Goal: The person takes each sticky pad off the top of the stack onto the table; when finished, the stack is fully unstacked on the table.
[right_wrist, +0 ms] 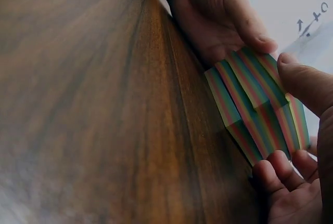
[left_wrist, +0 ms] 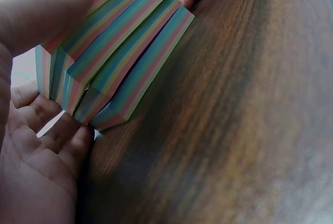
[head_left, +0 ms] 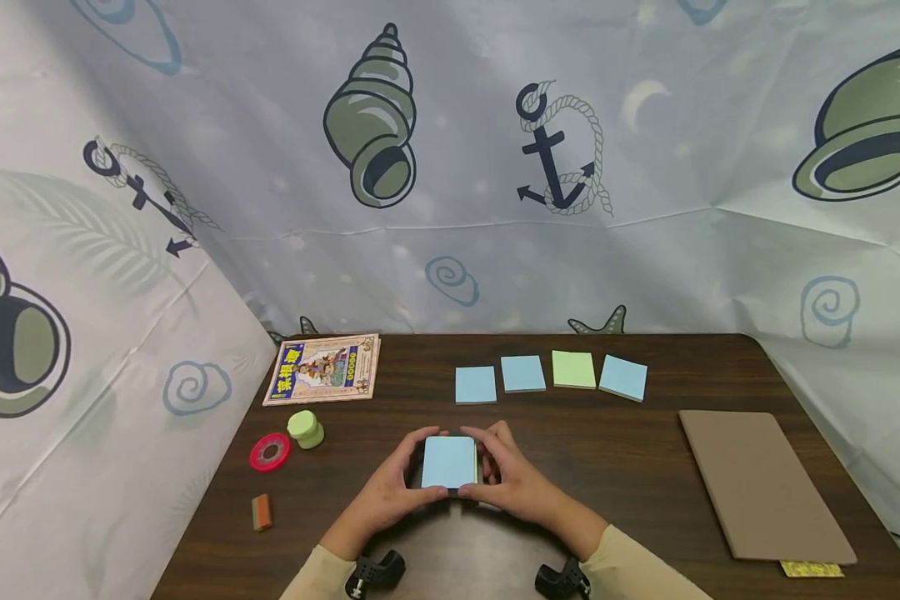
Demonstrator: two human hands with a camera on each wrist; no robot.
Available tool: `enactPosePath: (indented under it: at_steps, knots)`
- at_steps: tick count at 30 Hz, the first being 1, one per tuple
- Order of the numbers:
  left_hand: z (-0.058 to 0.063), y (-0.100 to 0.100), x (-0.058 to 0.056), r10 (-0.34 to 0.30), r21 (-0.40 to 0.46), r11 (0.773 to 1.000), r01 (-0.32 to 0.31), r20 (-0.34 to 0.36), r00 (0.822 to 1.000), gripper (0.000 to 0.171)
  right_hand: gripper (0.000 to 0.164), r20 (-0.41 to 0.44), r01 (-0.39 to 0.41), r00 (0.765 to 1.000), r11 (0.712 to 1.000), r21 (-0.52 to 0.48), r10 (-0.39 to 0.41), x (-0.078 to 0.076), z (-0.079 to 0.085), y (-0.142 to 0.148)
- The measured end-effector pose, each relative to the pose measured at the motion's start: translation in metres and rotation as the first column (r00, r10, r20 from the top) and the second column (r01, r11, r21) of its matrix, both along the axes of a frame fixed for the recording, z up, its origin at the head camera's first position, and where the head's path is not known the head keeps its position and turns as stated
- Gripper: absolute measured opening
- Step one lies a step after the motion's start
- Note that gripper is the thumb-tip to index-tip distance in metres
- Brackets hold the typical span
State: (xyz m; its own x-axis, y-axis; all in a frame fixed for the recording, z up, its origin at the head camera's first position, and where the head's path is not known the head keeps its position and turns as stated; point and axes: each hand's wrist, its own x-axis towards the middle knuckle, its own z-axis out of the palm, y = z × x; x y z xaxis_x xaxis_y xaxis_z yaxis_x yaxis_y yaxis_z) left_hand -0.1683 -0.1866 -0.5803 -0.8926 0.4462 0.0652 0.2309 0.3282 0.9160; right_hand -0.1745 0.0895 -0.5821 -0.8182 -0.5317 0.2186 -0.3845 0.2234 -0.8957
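In the head view, a stack of sticky note pads (head_left: 448,462) with a light blue top sits between both hands near the front middle of the table. My left hand (head_left: 388,492) grips its left side, thumb at the near edge and fingers round the far one. From the other side my right hand (head_left: 516,477) holds it the same way. Both wrist views show several pads piled unevenly, their sides striped in rainbow colours: the left wrist view has the stack (left_wrist: 122,37) by the thumb, the right wrist view has the stack (right_wrist: 255,102) between both hands.
Behind the hands lie three blue pads (head_left: 476,385) and a green pad (head_left: 573,369) in a row. Leftward are booklets (head_left: 322,369), a light green round container (head_left: 305,428), a red tape roll (head_left: 270,452) and a small eraser-like block (head_left: 262,512). A brown board (head_left: 765,483) lies right.
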Motion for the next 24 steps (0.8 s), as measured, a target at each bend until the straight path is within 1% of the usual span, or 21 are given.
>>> enactPosePath:
  at_steps: [4,9,12,17,21,24]
  knots:
    - [-0.0006,-0.0001,-0.0008,-0.002,0.012,1.000,0.002,-0.004,1.000,0.096,0.077,0.014,-0.001,1.000,1.000,-0.004,0.001,-0.0017,0.0004,0.0001]
    - [-0.0007,0.0002,-0.0009,0.007,0.004,1.000,-0.008,0.010,1.000,0.098,0.075,0.043,-0.018,0.999,0.998,-0.059,0.021,-0.0031,0.0012,0.0019]
    - [-0.0016,0.0010,-0.0006,0.006,0.006,1.000,-0.006,0.018,1.000,0.099,0.076,0.048,-0.019,0.999,0.996,-0.091,0.023,-0.0033,0.0006,0.0034]
    - [0.0008,0.0014,-0.0001,0.009,0.008,1.000,-0.009,0.042,0.999,0.099,0.079,0.051,-0.007,0.999,0.992,-0.127,0.013,-0.0052,0.0019,0.0053]
    - [0.0001,0.0019,-0.0012,-0.005,0.019,1.000,0.004,0.037,0.999,0.097,0.079,0.093,0.006,0.996,0.981,-0.192,0.012,-0.0055,0.0024,0.0070]
    - [-0.0011,0.0023,-0.0020,-0.017,0.025,1.000,0.016,0.031,0.999,0.098,0.075,0.112,0.026,0.994,0.961,-0.274,0.005,-0.0054,0.0014,0.0082]
